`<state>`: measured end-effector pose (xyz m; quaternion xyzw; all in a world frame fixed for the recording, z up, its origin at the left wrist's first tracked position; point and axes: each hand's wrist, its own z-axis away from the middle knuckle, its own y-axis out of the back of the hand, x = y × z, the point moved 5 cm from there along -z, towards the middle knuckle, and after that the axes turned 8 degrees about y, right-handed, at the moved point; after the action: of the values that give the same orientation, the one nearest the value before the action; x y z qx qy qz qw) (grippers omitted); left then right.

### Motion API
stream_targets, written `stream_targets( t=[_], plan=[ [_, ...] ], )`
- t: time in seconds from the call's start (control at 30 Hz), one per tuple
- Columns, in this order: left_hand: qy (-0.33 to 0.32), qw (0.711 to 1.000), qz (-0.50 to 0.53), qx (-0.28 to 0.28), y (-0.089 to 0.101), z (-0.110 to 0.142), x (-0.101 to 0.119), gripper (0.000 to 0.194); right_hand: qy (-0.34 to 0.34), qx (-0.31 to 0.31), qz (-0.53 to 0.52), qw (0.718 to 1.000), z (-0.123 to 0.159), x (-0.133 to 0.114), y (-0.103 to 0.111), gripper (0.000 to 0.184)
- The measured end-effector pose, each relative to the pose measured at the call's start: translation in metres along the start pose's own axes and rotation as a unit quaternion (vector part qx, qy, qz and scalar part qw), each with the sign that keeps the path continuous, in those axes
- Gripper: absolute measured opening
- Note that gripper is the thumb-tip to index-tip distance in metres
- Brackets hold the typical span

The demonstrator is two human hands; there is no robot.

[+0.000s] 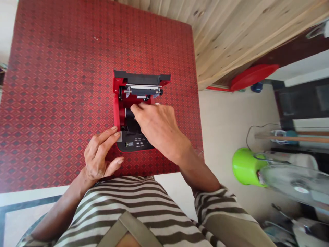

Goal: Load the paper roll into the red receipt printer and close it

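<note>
While left hand [100,156] flanks machine [131,140] — right hand [160,128] inside.

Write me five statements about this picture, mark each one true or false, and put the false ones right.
1. The red-and-black machine has its lid raised. True.
2. The left hand reaches deep inside the machine. False: the right hand reaches in, while the left has its fingertips at the machine's near left corner.
3. The table is covered in plain white. False: its covering is red with a small repeating pattern.
4. A bright green bucket is in view to the right of the table. True.
5. The person's top is plain, with no pattern. False: it has dark and light stripes.
</note>
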<state>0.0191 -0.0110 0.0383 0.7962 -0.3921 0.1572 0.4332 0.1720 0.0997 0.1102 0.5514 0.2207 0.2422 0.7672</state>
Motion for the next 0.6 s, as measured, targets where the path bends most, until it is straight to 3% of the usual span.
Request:
stream_targets(
  t=[0.17, 0.37, 0.5, 0.6],
  plan=[
    [0.003, 1.0, 0.008, -0.004, 0.0, 0.0, 0.0, 0.059, 0.015, -0.053, -0.007, 0.998, -0.019, 0.004, -0.01, 0.033],
    [0.003, 1.0, 0.01, 0.002, 0.0, 0.0, -0.001, 0.059, 0.011, -0.054, -0.022, 0.998, -0.02, 0.006, -0.013, 0.034],
    [0.007, 1.0, 0.001, -0.007, 0.0, 0.001, -0.002, 0.058, 0.032, 0.0, -0.07, 0.997, -0.004, 0.009, -0.008, 0.037],
    [0.012, 1.0, -0.009, -0.012, 0.002, 0.002, -0.002, 0.057, 0.091, 0.077, -0.147, 0.982, 0.016, 0.014, -0.003, 0.033]
  ],
)
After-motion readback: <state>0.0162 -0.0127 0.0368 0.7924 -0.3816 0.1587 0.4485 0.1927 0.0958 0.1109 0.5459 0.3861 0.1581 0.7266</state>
